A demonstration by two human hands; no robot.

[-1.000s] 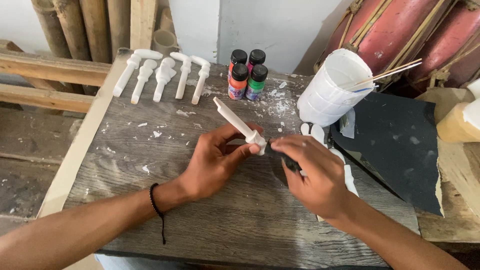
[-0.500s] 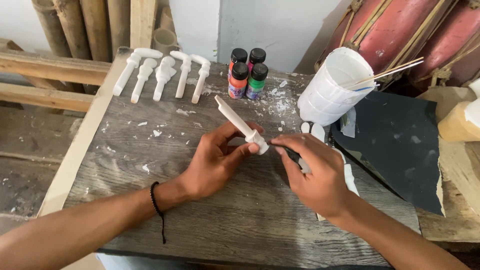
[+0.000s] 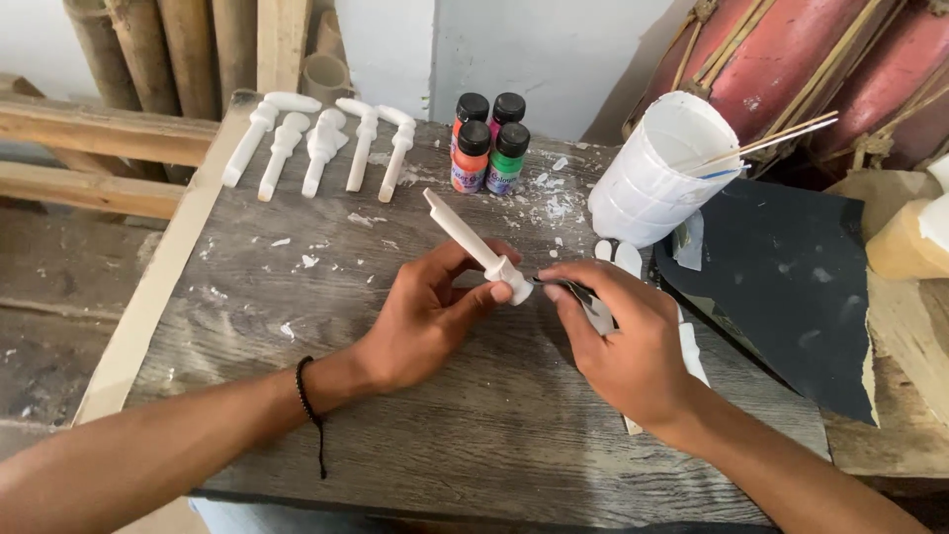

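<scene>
My left hand (image 3: pixel 427 314) grips a white carved piece (image 3: pixel 473 243) by its thick lower end, the long flat shaft pointing up and to the left. My right hand (image 3: pixel 621 340) holds a small dark blade tool (image 3: pixel 565 289) with its tip against the thick end of the piece. Both hands hover just above the weathered grey wooden table (image 3: pixel 474 435). A black cord bracelet sits on my left wrist.
Several finished white carved pieces (image 3: pixel 318 148) lie in a row at the table's far left. Several small paint bottles (image 3: pixel 490 143) stand behind. A white cup (image 3: pixel 660 174) with thin sticks stands at right, beside dark sandpaper sheets (image 3: pixel 791 267). White chips litter the table.
The hands have stayed almost in place; the right hand's tool has shifted slightly along the thick end of the white piece.
</scene>
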